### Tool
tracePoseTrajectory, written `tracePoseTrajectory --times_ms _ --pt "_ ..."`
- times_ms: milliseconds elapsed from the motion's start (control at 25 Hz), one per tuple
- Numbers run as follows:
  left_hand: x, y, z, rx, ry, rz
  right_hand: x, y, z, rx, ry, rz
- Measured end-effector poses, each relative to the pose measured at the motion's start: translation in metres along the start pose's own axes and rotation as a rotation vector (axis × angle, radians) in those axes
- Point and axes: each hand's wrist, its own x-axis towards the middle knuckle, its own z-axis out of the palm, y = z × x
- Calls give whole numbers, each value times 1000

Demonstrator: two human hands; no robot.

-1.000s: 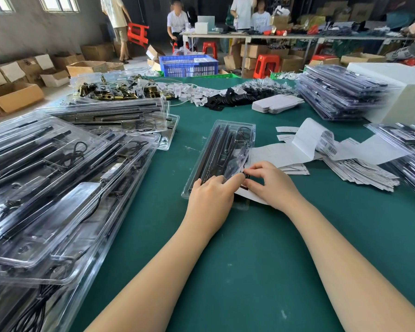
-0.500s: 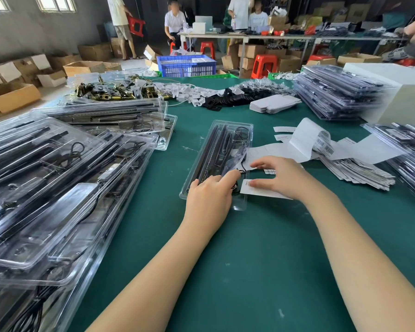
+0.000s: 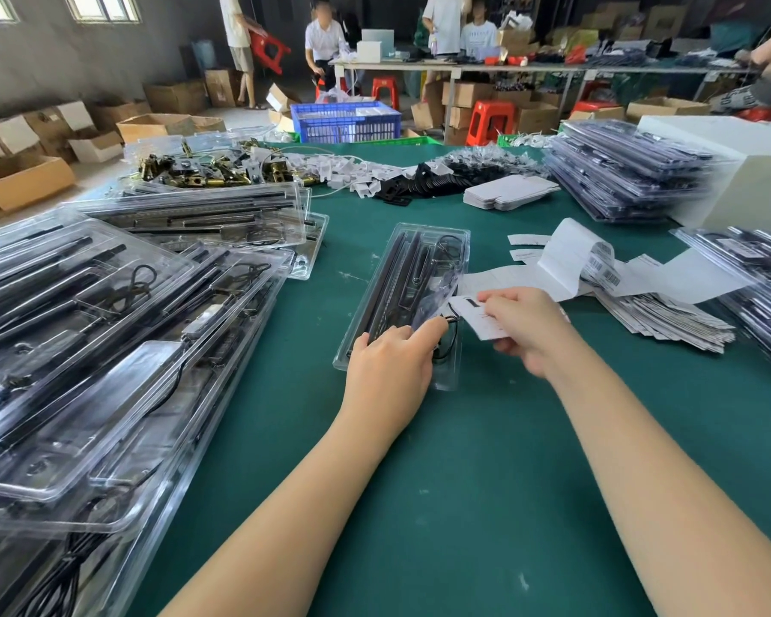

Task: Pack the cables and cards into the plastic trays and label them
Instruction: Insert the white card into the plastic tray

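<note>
A clear plastic tray (image 3: 412, 264) with black rods and a coiled cable lies on the green table (image 3: 486, 460) in front of me. My left hand (image 3: 390, 367) presses on its near end, fingers touching a black cable loop (image 3: 446, 345). My right hand (image 3: 526, 327) pinches a small white card (image 3: 472, 311) with a black mark, lifted just right of the tray. A long strip of white barcode labels (image 3: 597, 264) curls behind that hand.
Stacks of packed clear trays (image 3: 108, 349) fill the left side, with more stacks at the back right (image 3: 624, 175) and the right edge (image 3: 757, 278). A pile of white cards (image 3: 668, 313) lies right of my hand. Loose parts, a blue crate (image 3: 346, 122) and people are beyond.
My right hand has picked the white card off the table and raised it beside the tray. My left hand has stayed on the tray's near end.
</note>
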Motion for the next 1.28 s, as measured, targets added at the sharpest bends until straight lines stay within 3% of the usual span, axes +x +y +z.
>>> tracePoseTrajectory --times_ms 200,400,560,760,880,960,1080,1280 --pt "-1 0 0 -9 26 5 -10 9 29 249 -32 33" --pt "-4 1 -3 30 -12 88 -6 19 33 50 45 -19" --pt "-6 -4 -3 68 -24 206 -5 22 38 141 17 13" --pt "-4 -15 1 79 -118 223 -3 15 29 255 -95 129" --pt "-5 -12 -1 19 -8 255 -6 16 26 301 -143 146" --pt "-7 -11 3 -52 83 234 -8 17 29 317 -139 143" --pt "-4 -13 5 -17 -22 131 -9 13 27 341 -158 191" --pt "-4 -14 7 -71 14 114 -11 1 22 421 -192 266"
